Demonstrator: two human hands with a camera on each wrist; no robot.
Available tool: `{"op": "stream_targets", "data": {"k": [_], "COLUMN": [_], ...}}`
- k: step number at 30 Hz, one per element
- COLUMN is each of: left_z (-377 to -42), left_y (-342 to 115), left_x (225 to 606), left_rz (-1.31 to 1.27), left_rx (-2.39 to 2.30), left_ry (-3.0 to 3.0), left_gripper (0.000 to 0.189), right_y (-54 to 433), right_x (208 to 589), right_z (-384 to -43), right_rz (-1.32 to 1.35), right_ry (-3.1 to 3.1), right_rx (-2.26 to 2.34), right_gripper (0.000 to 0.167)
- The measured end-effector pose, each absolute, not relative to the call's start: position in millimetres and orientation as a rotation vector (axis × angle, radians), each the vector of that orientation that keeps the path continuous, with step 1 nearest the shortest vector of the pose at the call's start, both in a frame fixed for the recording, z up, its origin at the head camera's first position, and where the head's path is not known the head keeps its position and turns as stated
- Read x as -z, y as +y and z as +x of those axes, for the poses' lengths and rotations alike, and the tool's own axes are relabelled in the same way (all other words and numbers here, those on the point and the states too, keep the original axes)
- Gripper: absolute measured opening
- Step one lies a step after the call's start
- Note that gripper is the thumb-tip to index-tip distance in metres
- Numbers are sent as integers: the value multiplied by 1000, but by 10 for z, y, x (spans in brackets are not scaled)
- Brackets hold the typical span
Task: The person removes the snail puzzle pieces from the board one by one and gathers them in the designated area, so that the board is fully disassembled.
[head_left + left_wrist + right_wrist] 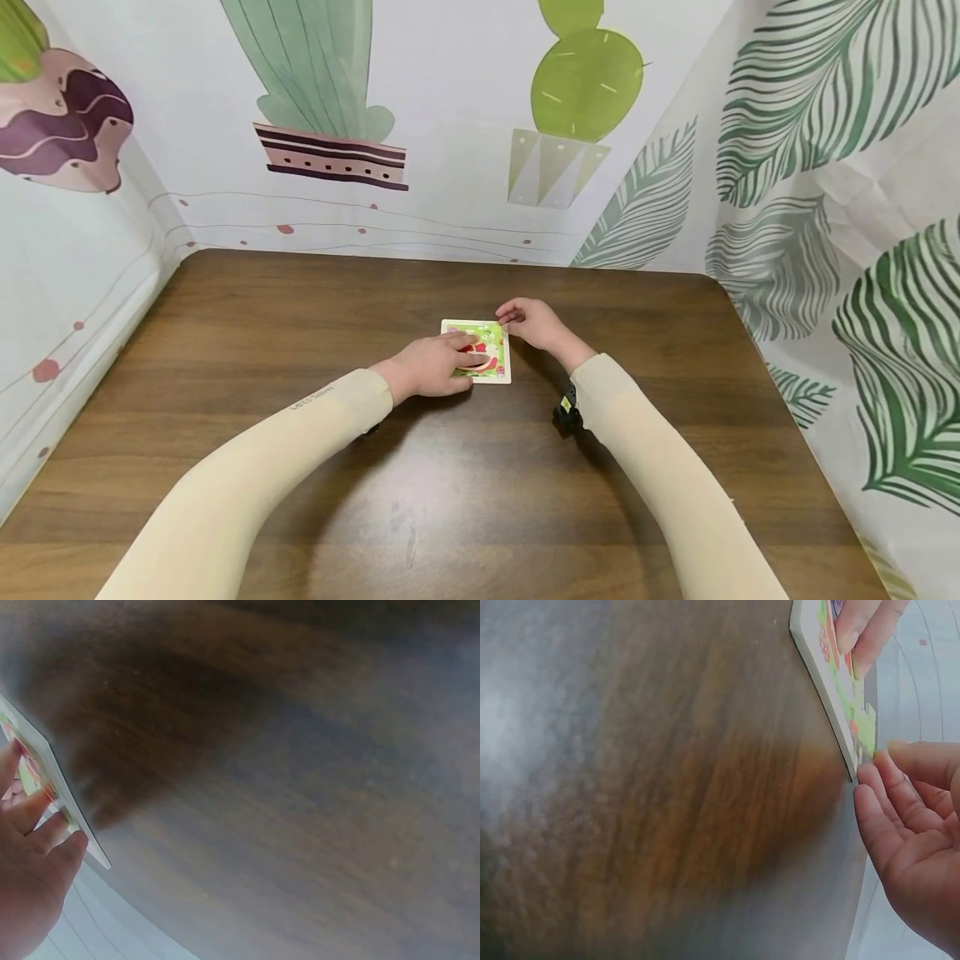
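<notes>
A small square picture puzzle board (504,373) with a pale border and a green and red picture lies on the table. My left hand (431,365) rests on its left part, fingers spread and covering some of the picture. In the left wrist view the fingers of that hand (34,855) lie across the board (56,769). At the far right corner, my right hand (534,323) has its fingertips at the border. The right wrist view shows the right hand (911,802) pinching a green puzzle piece (868,729) that stands up from the board (821,671).
The brown wooden table (480,483) stretches around the board on all sides. Behind it hangs a white backdrop (457,167) printed with cacti and leaves. A small black device (567,414) is strapped under the right wrist.
</notes>
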State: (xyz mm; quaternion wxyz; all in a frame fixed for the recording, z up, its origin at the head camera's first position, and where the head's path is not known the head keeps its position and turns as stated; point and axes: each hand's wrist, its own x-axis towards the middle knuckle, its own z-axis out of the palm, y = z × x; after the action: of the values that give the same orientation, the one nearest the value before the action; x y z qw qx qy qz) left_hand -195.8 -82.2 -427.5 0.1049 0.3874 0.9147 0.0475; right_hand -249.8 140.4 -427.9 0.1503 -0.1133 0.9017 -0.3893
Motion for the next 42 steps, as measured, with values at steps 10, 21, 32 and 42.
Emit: {"op": "stream_targets", "data": {"k": [10, 21, 32, 42], "left_z": [-1950, -1972, -1976, -1975], "left_y": [-830, -826, -819, -825], "left_x": [4263, 4299, 4257, 4264], "left_rz": [1123, 1129, 1106, 1099], "left_rx": [-167, -158, -143, -133], "left_ry": [2668, 2674, 2649, 2653], "left_gripper": [50, 48, 50, 50], "right_y": [1375, 1385, 1403, 1363], "right_x": [4307, 4306, 4335, 4332], "right_z": [-2512, -2583, -2633, -2627], "right_rz": [-313, -290, -226, -113], "right_ry": [2574, 2578, 2536, 2375], "right_rx": [1113, 1027, 1103, 1304], "right_gripper": [29, 26, 23, 25]}}
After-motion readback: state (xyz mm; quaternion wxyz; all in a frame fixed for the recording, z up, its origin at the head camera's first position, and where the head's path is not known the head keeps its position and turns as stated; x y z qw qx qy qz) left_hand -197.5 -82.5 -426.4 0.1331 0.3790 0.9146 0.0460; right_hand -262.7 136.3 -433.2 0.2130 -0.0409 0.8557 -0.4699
